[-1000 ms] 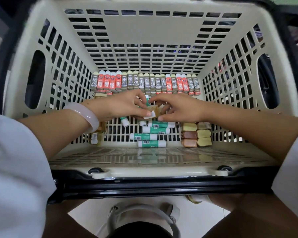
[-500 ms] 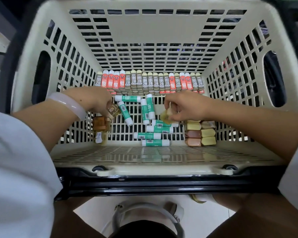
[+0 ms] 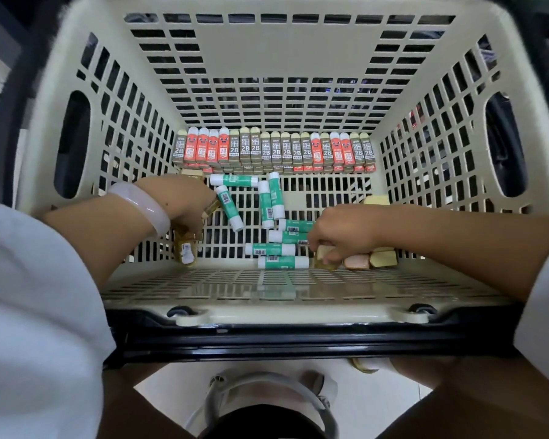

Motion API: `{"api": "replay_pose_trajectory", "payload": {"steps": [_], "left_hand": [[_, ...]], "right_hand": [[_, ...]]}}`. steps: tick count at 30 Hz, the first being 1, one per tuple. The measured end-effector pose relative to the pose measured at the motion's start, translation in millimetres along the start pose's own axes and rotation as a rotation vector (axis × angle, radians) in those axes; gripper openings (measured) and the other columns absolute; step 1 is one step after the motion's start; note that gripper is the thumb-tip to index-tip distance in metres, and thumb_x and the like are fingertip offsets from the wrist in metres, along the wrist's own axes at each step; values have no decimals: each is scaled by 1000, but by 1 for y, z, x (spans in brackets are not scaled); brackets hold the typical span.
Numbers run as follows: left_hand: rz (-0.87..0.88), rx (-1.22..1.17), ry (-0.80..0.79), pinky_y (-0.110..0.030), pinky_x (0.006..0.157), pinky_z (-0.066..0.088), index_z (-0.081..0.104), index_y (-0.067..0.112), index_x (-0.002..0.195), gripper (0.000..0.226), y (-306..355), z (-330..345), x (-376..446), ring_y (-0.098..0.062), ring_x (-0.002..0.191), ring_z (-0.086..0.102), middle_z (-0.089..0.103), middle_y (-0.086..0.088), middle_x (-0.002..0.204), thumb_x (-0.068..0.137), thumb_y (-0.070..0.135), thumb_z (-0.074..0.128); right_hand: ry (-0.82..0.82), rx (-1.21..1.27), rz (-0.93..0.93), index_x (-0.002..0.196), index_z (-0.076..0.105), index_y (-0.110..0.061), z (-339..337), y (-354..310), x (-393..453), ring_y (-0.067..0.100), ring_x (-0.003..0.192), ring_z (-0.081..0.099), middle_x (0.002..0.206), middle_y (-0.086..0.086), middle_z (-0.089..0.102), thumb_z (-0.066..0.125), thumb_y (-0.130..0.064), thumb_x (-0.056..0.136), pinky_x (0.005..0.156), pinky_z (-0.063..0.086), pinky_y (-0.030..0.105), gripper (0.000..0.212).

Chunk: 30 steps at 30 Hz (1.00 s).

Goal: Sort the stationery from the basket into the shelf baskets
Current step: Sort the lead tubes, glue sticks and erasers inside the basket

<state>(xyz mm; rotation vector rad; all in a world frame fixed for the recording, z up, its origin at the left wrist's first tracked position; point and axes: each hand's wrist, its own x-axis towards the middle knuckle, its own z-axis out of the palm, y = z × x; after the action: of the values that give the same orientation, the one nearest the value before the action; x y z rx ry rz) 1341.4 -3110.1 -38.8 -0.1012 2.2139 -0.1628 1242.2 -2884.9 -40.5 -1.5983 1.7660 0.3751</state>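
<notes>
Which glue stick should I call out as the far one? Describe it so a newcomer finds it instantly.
Start at the cream basket and find the row of 2B boxes along its far wall. Just in front of that row's left part lies a green-and-white glue stick. Unlike the other sticks, it lies crosswise right beside the row.

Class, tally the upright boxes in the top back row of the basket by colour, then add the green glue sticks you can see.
Red boxes: 7
Olive 2B boxes: 12
Green glue sticks: 8
Total: 27
</notes>
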Motion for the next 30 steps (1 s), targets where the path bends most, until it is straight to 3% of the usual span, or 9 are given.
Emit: {"api": "replay_pose_trajectory", "payload": {"steps": [4,9,11,14,19,21,24,27,30], "left_hand": [[83,-88,57,-22,64,39,50,16,86,17,2,-3,4,-15,79,51,55,0,88,87,31,58],[256,-571,148,-23,63,43,61,17,98,16,11,-13,6,-5,73,57,64,5,92,85,26,63],[292,-805,127,-17,53,47,62,16,95,12,17,-16,4,3,58,61,68,4,86,84,19,65],[322,-1049,112,-7,46,43,62,15,92,15,22,-18,-1,3,55,64,66,2,79,82,6,66],[332,-1229,138,-15,57,51,55,17,89,20,30,-20,-7,-9,66,68,68,-7,90,80,3,67],[341,-1267,183,-24,70,54,51,17,87,22,37,-22,-9,-17,75,69,67,-5,89,80,5,68],[339,-1228,247,-35,87,49,49,20,86,23,47,-24,-10,-22,92,65,66,-2,96,80,13,70],[293,-1096,331,-24,75,47,50,18,92,16,47,-21,-6,-17,95,61,62,0,104,85,22,64],[250,-794,395,-23,63,38,49,16,94,11,39,-17,0,-17,89,54,57,0,100,90,25,56]], "right_hand": [[-28,-36,18,123,56,-16,3,-2,0,19,97,54,106,4,59,58,-36,88,72,37,27,40],[-48,-121,-33,122,56,-16,2,-1,-2,23,105,54,113,6,59,56,-32,90,81,42,31,36],[-55,-147,-57,122,53,-16,4,-2,-2,23,101,56,105,5,59,57,-31,89,78,45,31,37],[-87,-51,-6,102,55,-21,3,-1,-1,14,75,51,78,-5,50,58,-32,89,56,34,24,17],[307,541,67,101,48,-17,-11,-2,-1,16,84,63,91,-2,63,55,-31,91,81,53,35,19],[400,837,84,114,45,-18,-17,-3,0,16,89,64,98,-1,63,58,-29,89,87,52,36,30],[453,755,79,117,51,-15,-18,-1,1,20,97,64,105,6,66,61,-24,88,91,50,37,32],[488,504,231,109,55,-12,-15,6,0,19,85,60,95,3,63,63,-30,86,76,50,32,30],[321,273,404,104,49,-15,-11,10,-2,16,73,51,89,2,58,56,-40,88,69,42,28,30]]}}
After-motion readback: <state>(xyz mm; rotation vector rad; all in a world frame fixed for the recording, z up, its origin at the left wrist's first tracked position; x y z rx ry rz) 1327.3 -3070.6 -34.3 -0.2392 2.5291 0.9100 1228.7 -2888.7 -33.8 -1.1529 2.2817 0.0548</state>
